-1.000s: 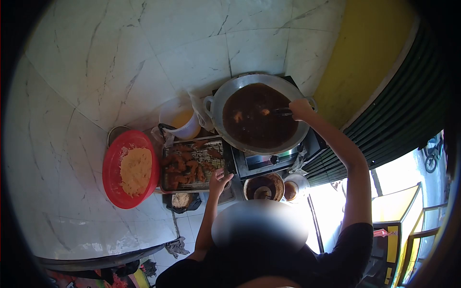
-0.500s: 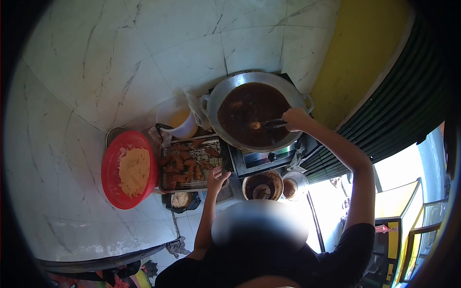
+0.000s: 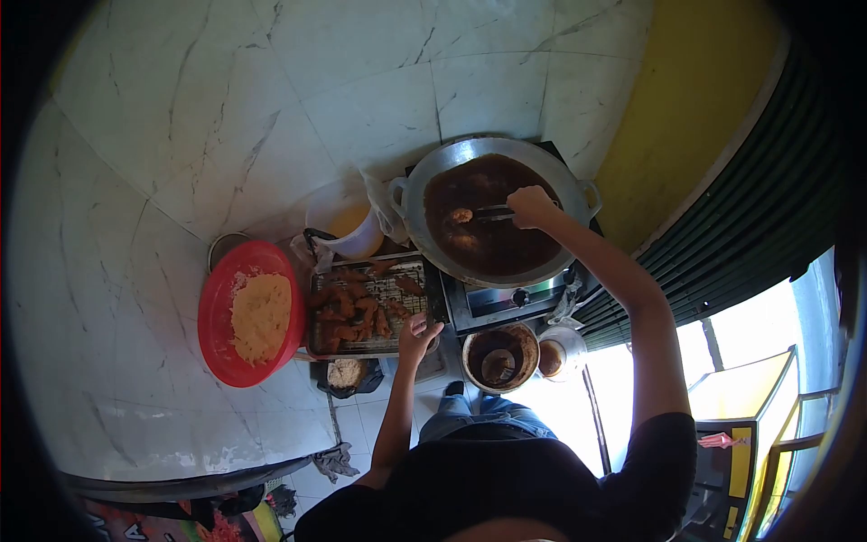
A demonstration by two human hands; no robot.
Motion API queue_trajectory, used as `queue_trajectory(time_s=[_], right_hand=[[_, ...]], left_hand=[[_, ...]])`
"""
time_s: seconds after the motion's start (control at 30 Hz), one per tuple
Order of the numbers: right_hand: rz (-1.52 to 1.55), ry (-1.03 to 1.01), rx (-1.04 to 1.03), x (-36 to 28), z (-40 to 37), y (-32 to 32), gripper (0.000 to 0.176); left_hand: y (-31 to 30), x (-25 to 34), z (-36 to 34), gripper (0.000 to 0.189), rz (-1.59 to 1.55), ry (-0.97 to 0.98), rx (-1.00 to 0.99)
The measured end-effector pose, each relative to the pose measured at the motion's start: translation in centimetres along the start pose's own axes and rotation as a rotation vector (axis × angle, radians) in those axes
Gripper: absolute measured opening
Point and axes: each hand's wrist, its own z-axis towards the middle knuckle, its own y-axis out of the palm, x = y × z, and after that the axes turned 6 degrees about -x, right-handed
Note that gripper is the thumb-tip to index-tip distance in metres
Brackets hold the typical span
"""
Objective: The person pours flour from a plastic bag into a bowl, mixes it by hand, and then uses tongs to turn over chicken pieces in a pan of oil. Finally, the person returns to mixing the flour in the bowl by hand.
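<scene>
My right hand is closed around dark tongs over the large metal wok of brown oil. A browned, fried piece of food sits at the tips of the tongs, above the oil. Pale foam marks the oil just below it. At the near right corner of a wire-racked tray, my left hand hovers with its fingers apart and nothing in them. Several brown fried pieces lie on the left and middle of that rack.
Left of the tray stands a red basin of pale flour. A white bucket is behind the tray. The wok rests on a gas stove; a pot and a clear container stand below it. Corrugated shutter panels rise at right.
My right hand has moved left and towards the back of the wok, carrying the tongs and the fried piece higher. The whole view has shifted slightly, and my legs now show below.
</scene>
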Motion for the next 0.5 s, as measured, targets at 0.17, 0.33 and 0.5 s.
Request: queue_trajectory(time_s=[0.17, 0.33, 0.5], right_hand=[[0.076, 0.085, -0.011, 1.7, 0.5, 0.8, 0.018], [0.178, 0.078, -0.033, 4.1, -0.4, 1.6, 0.027], [0.355, 0.077, -0.105, 6.2, -2.1, 1.2, 0.028]], left_hand=[[0.0, -0.4, 0.0, 0.062, -0.014, -0.001, 0.009], [0.2, 0.6, -0.3, 0.060, -0.035, -0.014, 0.001], [0.0, 0.2, 0.0, 0.063, -0.038, -0.018, -0.021]])
